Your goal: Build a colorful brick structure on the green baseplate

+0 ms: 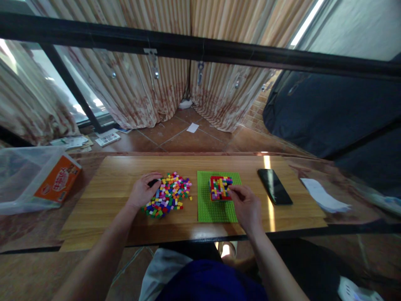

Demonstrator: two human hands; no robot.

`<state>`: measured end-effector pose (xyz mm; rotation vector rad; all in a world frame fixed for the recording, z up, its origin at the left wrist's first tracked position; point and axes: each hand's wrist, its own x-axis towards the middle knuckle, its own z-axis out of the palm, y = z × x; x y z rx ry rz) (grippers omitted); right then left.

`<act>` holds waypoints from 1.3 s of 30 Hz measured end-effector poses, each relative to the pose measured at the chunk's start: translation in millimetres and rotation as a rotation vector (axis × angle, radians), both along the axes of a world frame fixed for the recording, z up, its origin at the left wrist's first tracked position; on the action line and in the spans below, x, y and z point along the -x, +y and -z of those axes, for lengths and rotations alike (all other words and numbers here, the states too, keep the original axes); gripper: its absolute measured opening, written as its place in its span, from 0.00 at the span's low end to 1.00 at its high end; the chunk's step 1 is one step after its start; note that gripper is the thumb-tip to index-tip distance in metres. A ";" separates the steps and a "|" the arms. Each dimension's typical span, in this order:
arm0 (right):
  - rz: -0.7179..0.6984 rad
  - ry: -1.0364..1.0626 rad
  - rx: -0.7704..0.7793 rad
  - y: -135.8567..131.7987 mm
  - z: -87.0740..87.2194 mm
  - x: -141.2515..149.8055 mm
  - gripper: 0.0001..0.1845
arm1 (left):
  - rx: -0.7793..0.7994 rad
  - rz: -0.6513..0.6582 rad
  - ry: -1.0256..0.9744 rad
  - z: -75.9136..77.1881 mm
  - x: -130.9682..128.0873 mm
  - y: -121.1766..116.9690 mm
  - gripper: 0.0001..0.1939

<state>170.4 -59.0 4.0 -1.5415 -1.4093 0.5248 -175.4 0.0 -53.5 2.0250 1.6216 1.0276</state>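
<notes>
A loose pile of small multicoloured building bricks lies on the wooden table. My left hand rests at the pile's left edge, thumb and fingers curled round a small dark patch that I cannot make out. Right of the pile is a green studded baseplate. On it stands a low block built of bricks, with a red rim and mixed colours on top. My right hand is at the right side of this block, thumb and forefinger pinched together at its top edge. Whatever is between those fingertips is hidden.
A black phone lies on the table to the right, with white paper beyond it. On the left stands a clear plastic bin with an orange label. A dark metal bar crosses in front of the curtains.
</notes>
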 end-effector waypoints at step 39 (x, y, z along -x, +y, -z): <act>0.157 -0.149 0.217 36.9 10.9 -9.3 0.15 | -0.001 -0.006 0.014 -2.0 -2.2 -1.4 0.15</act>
